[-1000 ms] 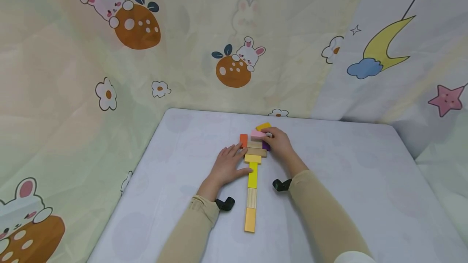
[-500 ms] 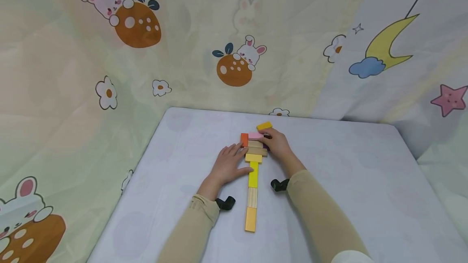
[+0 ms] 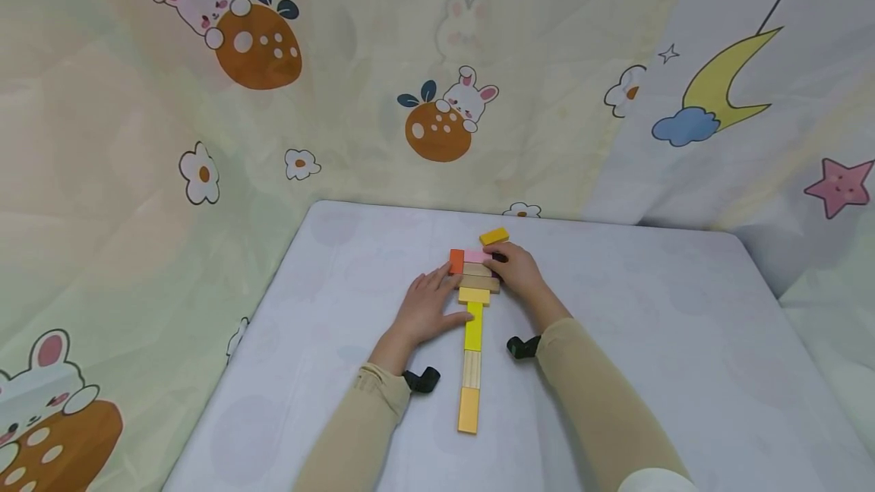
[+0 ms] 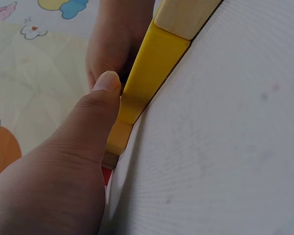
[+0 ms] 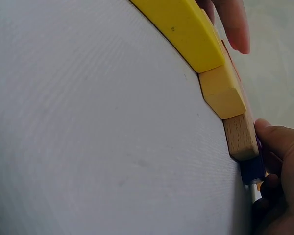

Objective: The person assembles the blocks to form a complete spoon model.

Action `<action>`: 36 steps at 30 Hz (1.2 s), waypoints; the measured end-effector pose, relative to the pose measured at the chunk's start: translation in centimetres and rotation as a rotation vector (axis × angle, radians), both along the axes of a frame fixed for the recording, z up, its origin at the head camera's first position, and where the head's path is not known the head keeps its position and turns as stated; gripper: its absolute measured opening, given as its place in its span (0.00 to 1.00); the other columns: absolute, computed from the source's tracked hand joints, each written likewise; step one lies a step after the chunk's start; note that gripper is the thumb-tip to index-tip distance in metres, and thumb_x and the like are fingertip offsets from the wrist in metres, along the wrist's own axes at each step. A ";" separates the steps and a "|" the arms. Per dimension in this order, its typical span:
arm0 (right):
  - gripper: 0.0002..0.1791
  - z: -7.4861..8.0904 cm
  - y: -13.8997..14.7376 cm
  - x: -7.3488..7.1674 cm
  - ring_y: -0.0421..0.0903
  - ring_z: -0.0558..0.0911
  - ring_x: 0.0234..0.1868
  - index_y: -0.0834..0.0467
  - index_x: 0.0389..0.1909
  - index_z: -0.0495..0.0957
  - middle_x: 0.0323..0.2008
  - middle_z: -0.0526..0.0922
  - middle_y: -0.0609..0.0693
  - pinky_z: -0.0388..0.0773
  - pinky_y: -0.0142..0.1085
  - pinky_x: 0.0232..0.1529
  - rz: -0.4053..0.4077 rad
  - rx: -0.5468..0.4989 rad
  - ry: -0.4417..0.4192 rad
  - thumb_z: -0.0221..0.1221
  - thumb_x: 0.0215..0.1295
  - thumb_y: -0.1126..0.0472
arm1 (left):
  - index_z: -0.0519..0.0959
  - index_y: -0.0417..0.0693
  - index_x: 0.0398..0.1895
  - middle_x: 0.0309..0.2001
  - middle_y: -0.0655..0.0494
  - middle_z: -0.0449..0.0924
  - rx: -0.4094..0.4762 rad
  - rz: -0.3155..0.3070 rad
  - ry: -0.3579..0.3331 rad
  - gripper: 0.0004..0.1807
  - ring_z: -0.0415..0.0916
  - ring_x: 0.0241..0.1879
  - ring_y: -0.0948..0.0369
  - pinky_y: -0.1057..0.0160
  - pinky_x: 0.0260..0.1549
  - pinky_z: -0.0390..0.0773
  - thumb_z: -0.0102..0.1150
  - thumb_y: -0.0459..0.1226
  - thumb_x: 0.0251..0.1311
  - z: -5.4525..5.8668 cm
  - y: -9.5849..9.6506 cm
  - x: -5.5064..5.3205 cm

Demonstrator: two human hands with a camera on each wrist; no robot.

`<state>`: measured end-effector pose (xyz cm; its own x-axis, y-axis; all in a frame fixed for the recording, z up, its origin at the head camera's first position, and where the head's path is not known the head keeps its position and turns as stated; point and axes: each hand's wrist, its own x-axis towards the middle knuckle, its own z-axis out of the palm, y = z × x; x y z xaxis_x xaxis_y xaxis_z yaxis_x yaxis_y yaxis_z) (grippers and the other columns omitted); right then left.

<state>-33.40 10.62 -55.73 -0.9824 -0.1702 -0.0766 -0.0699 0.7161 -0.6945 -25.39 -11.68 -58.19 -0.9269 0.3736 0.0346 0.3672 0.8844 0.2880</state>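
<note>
Flat toy blocks form a long T-like figure on the table. My left hand [image 3: 427, 306] lies with fairly straight fingers along its left side. The fingertips touch near the orange-red block [image 3: 456, 261], and the thumb rests at the bright yellow block [image 3: 473, 329]. At the top, my right hand [image 3: 517, 273] pinches the right end of a pink block [image 3: 475, 256], which lies against the orange-red block and above a plain wooden block [image 3: 476, 269]. A purple block [image 5: 252, 169] sits by the right thumb, mostly hidden by that hand in the head view.
A loose amber block [image 3: 494, 236] lies just beyond the right fingers. The figure's stem runs toward me, ending in a light orange block [image 3: 468, 410]. The white-covered table [image 3: 649, 325] meets a printed cloth backdrop [image 3: 355, 97] at its far edge.
The pink block has come down and left into the gap beside the orange-red block, carried by my right hand. My left hand has stayed almost still.
</note>
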 end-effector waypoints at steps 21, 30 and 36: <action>0.22 1.7 2.5 -1.6 0.55 0.71 0.63 0.47 0.68 0.70 0.70 0.68 0.52 0.73 0.51 0.66 -0.116 -0.054 -0.066 0.49 0.77 0.48 | 0.54 0.54 0.78 0.78 0.57 0.54 0.016 0.071 -0.004 0.43 0.49 0.78 0.51 0.51 0.77 0.50 0.38 0.67 0.68 0.4 0.0 0.2; 0.25 2.9 3.7 -3.2 0.57 0.75 0.59 0.47 0.71 0.65 0.73 0.64 0.54 0.79 0.50 0.59 -0.047 0.023 -0.119 0.48 0.76 0.47 | 0.54 0.54 0.78 0.78 0.57 0.54 0.019 0.067 -0.010 0.43 0.48 0.78 0.51 0.51 0.77 0.50 0.40 0.67 0.68 0.4 0.1 0.3; 0.28 2.9 4.1 -4.2 0.59 0.73 0.63 0.46 0.74 0.61 0.76 0.60 0.54 0.74 0.54 0.64 0.040 0.081 -0.121 0.50 0.76 0.52 | 0.54 0.54 0.78 0.78 0.56 0.54 0.014 0.060 -0.011 0.43 0.48 0.78 0.51 0.51 0.77 0.50 0.39 0.66 0.68 0.5 0.3 0.2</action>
